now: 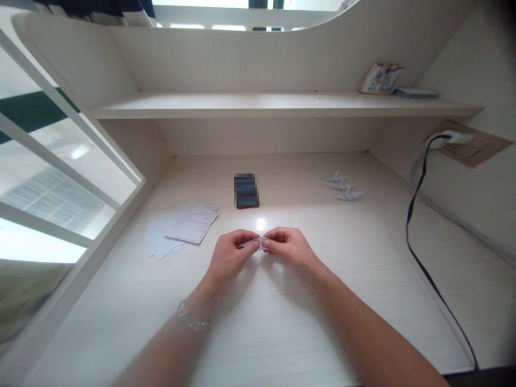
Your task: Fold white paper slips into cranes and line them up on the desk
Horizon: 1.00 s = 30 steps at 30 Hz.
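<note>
Between my two hands, above the middle of the desk, is a small folded piece of white paper (261, 243). My left hand (236, 248) pinches its left side between thumb and fingers. On the other side, my right hand (286, 244) grips it the same way, and the fingertips of both hands nearly meet. Most of the paper is hidden by the fingers, so its exact shape is unclear. Fanned sheets of white paper (189, 223) lie to the left of my hands. Several folded paper cranes (344, 187) stand in a group at the back right.
A dark, blurred-out rectangular object (246, 191) lies behind my hands on the desk (306, 333). A black cable (411, 236) runs from the wall socket (471, 142) down the right side. Above, the shelf (242, 102) holds a colourful packet (381, 78). White railings (44, 226) border the left.
</note>
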Each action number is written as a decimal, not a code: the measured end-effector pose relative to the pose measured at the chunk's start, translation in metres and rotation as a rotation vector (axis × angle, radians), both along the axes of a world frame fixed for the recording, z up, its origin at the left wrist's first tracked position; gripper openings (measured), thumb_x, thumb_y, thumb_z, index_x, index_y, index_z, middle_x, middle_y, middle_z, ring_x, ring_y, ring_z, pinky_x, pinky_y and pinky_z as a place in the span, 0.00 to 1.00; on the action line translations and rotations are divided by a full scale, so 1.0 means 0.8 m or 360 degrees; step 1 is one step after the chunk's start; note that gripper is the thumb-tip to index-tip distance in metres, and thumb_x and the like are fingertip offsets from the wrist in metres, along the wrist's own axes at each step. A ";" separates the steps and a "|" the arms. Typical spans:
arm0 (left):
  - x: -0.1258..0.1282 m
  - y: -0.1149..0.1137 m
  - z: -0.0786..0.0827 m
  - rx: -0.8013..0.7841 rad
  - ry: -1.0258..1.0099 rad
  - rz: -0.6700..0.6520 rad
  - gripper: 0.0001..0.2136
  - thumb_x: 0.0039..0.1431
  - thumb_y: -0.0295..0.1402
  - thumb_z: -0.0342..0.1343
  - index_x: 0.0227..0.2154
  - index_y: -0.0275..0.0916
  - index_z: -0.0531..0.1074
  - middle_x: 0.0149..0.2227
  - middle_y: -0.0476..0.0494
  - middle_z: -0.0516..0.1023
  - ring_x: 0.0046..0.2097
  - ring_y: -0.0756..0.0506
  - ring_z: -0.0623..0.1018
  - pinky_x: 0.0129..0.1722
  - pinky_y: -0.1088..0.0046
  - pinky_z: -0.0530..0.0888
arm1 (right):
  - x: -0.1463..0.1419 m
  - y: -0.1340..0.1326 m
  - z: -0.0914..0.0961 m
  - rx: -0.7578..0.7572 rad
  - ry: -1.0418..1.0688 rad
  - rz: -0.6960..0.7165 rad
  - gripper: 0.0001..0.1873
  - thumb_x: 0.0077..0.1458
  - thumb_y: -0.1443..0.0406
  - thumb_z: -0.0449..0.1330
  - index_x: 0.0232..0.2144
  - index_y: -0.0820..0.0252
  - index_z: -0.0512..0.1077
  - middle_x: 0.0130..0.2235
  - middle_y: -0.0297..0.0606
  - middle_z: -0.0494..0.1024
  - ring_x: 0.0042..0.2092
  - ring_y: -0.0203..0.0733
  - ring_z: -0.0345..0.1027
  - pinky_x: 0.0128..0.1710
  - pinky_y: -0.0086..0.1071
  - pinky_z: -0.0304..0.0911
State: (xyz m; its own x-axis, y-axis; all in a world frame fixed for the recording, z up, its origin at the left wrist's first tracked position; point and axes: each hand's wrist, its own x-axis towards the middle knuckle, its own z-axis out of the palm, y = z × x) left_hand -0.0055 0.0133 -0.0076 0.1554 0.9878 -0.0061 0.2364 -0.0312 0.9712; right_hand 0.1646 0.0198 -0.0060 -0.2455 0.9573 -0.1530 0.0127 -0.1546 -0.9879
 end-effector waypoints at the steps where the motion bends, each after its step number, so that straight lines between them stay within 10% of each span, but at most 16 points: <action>1: 0.000 0.000 0.001 -0.0001 -0.0008 -0.0009 0.09 0.50 0.37 0.58 0.32 0.37 0.75 0.35 0.41 0.79 0.38 0.44 0.77 0.37 0.71 0.72 | 0.000 0.000 0.000 0.0002 0.0001 0.0011 0.10 0.45 0.62 0.64 0.29 0.64 0.74 0.27 0.38 0.75 0.30 0.38 0.70 0.30 0.31 0.65; 30: 0.002 -0.004 0.013 0.0053 -0.0122 -0.0043 0.05 0.48 0.32 0.59 0.27 0.36 0.75 0.29 0.45 0.78 0.32 0.48 0.76 0.33 0.75 0.71 | 0.002 -0.004 0.009 -0.0104 0.0205 0.0093 0.13 0.43 0.59 0.65 0.30 0.63 0.76 0.28 0.38 0.77 0.29 0.36 0.71 0.31 0.31 0.67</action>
State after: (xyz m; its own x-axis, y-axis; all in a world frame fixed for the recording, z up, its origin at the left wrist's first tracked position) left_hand -0.0042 0.0103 0.0031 0.1806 0.9828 0.0398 0.1598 -0.0692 0.9847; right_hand 0.1659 0.0168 0.0012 -0.3219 0.9298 -0.1784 -0.1025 -0.2216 -0.9697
